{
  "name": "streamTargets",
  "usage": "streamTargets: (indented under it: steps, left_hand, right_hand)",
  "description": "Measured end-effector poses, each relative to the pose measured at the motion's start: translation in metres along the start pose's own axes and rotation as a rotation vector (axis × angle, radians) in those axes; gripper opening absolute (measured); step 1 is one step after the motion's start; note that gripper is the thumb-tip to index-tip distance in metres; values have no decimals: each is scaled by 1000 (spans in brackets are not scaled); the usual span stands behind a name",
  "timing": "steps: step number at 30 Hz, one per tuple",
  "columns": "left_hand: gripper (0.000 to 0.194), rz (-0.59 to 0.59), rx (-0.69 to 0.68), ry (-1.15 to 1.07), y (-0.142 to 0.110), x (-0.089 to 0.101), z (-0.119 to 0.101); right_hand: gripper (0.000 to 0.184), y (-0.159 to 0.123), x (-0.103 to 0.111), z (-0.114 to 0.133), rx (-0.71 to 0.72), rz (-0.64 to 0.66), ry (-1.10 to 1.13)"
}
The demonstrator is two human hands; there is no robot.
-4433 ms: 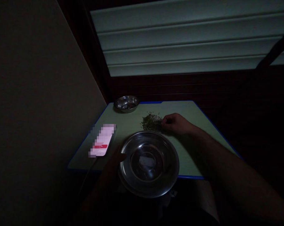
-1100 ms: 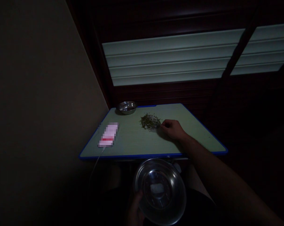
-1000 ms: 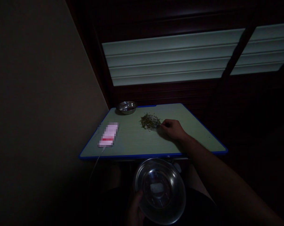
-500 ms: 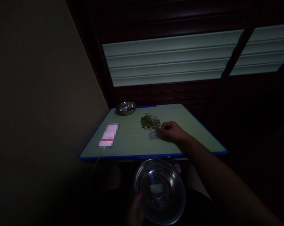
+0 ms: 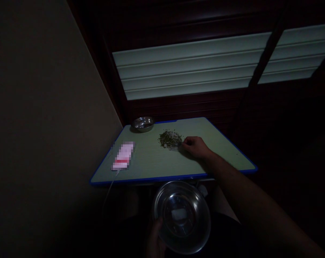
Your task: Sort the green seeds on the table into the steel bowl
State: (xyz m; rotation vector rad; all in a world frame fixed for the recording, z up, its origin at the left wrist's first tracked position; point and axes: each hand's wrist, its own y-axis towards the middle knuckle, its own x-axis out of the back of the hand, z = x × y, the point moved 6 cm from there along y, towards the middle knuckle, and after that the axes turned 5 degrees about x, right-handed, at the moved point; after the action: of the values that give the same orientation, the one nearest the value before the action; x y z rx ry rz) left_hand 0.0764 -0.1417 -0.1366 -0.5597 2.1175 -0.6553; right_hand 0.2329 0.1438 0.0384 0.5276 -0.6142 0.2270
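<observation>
the room is very dim, with a plain wall on the left and a dark wooden front with pale slatted panels behind a light green, blue-edged table. a small steel bowl stands at the table's far left corner, its dark contents too dim to make out. nearer, on the left side, lies a lit phone, its screen blurred into blocks, with a white cable running down off the near edge. a loose pile of small greenish grains is spread near the middle of the tabletop. at its right edge, the person's right hand has thumb and fingertips pressed together, pinching a thin pale piece against the pile. the left hand grips a large steel bowl below the table's near edge, thumb over the rim; whether the pale patch inside is a reflection cannot be told.
</observation>
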Motion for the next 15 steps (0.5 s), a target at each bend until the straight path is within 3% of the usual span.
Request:
streamTargets:
  steps: [15]
  left_hand:
    - [56,-80,-20,2,1,4,1]
  right_hand:
    - [19,-1,-3,4,35,43,75]
